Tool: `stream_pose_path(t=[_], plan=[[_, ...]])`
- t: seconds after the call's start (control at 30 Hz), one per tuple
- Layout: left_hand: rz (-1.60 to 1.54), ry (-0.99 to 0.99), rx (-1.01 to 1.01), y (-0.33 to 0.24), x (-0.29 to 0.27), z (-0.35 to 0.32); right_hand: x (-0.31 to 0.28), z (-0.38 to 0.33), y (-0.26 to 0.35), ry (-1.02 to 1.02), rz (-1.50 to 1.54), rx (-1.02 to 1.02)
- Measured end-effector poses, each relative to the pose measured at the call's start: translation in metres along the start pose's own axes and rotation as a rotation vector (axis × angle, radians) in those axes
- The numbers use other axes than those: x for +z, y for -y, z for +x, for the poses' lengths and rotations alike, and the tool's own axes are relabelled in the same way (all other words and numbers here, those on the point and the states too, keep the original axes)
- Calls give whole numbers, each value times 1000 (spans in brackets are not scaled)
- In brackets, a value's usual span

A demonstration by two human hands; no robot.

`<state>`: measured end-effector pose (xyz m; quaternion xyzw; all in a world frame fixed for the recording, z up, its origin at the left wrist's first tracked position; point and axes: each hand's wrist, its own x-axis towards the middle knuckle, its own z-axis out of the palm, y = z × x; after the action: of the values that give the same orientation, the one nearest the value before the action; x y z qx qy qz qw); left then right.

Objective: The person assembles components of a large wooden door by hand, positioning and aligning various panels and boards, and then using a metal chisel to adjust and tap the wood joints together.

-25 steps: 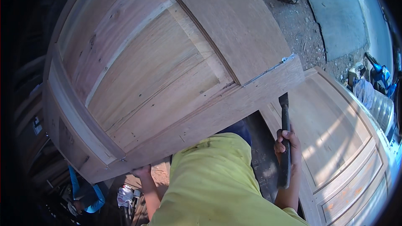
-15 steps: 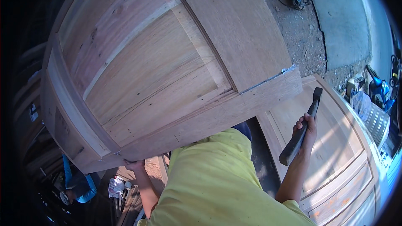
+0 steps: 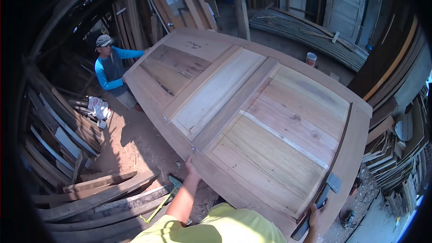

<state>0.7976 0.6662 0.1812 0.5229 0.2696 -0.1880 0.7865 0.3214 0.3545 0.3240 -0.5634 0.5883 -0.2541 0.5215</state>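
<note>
A large panelled wooden door (image 3: 252, 108) is held tilted above the dirt floor. My left hand (image 3: 191, 169) grips its long left edge near the middle. At the near right corner, my right hand (image 3: 316, 210) is closed on a dark-handled tool with a flat metal head (image 3: 333, 182), pressed against the door's edge. A co-worker in a blue long-sleeved shirt and cap (image 3: 110, 68) stands at the far left corner of the door, with hands hidden behind it.
Long planks (image 3: 94, 200) lie stacked at lower left, with more boards leaning along the left wall. A white bag (image 3: 97, 108) lies on the floor. A small white tin (image 3: 310, 58) and corrugated sheets (image 3: 306, 29) lie beyond the door. Stacked timber (image 3: 391, 153) fills the right.
My view has lifted from the door's near end to its full length. My right hand with the tool has come from hanging free to the door's corner. My left hand now grips the long edge.
</note>
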Motion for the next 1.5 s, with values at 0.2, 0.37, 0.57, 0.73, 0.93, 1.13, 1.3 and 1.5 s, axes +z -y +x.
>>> stream_pose_path(t=[0.2, 0.37, 0.57, 0.73, 0.93, 1.13, 1.3, 1.5], plan=[[-121, -21, -85, 9, -17, 8, 134, 40, 47, 282, -429, -406], [-133, -1, -53, 30, -13, 31, 207, 63, 60, 398, -813, -761], [-203, -119, -72, 55, -41, 75, 357, -11, 302, 663, -1259, -1188], [-57, 8, -74, 35, -29, 57, 462, -113, 470, 664, -1219, -1179], [-34, 311, -249, -11, -37, 23, 477, -127, 390, 995, -777, -1330], [76, 485, -414, -21, -50, 19, 344, -114, 191, 1529, -910, -579], [118, 500, -422, -23, -63, 23, 215, -118, 96, 890, -255, -125], [194, 650, -477, -31, -68, 29, 67, -157, -2, -413, 321, -139]])
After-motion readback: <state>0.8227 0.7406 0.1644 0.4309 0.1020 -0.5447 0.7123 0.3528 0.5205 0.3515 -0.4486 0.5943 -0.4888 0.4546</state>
